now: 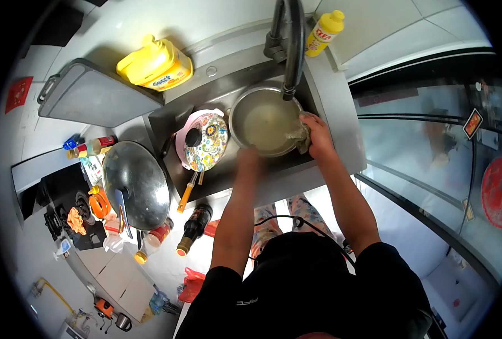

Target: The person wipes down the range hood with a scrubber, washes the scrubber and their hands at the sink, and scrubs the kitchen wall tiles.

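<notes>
While the right hand [318,135] pinches a wet cloth [301,138] over the rim of the metal basin [266,122] in the sink [242,179], the left hand [250,155] blurs at the near rim, its finger pose unclear. Cloudy water fills the basin, beside a floral lid [211,141].

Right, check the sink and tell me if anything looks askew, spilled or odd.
The floral-patterned lid with a black knob looks askew on the pink pot: pink shows mostly on one side. The water in the round metal basin is cloudy. No spill stands out.
</notes>
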The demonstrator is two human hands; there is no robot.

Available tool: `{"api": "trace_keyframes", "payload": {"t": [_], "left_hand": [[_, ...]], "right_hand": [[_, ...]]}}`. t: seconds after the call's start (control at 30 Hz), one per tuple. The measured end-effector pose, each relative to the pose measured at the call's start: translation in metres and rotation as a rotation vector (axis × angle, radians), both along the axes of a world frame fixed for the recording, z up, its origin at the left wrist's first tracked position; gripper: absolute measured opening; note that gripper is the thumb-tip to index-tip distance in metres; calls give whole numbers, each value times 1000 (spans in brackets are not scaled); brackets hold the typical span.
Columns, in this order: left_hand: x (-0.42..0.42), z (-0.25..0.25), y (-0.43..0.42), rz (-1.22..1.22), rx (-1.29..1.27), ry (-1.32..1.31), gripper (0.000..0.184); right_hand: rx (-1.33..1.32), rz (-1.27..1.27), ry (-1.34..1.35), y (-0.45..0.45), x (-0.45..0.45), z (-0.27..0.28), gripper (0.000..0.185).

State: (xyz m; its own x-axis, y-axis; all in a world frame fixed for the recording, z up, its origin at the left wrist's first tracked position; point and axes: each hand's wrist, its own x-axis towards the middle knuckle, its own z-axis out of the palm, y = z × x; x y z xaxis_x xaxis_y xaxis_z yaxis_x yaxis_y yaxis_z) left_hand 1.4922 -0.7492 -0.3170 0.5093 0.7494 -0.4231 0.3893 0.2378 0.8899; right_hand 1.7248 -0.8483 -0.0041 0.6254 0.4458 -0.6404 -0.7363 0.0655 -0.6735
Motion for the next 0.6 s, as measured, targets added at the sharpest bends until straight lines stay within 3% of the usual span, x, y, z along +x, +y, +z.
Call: {"api": "trace_keyframes", "payload": {"t": [0.13,0.17,0.23,0.3,0.43,0.53,0.6], "left_hand": [[10,38,-2,9,38,34,25],[17,56,-2,110,-87,83,24],[46,151,-4,390,-357,176,23],[62,191,-8,521,-407,194,22],[75,216,-11,524,-288,142,29],[80,229,-12,473,19,168,42],[76,236,-1,224,230,551,69]], "right_hand": [[-9,-41,33,-27,0,-3,44],[-2,-49,33,-30,-1,-1,44],[31,-85,53,-36,-4,4,45],[4,-92,36,-41,-4,3,45],[-24,-102,14,-51,-2,9,44],[9,-112,23,-56,-1,12,42],[27,-118,30,-58,0,11,42]]}}
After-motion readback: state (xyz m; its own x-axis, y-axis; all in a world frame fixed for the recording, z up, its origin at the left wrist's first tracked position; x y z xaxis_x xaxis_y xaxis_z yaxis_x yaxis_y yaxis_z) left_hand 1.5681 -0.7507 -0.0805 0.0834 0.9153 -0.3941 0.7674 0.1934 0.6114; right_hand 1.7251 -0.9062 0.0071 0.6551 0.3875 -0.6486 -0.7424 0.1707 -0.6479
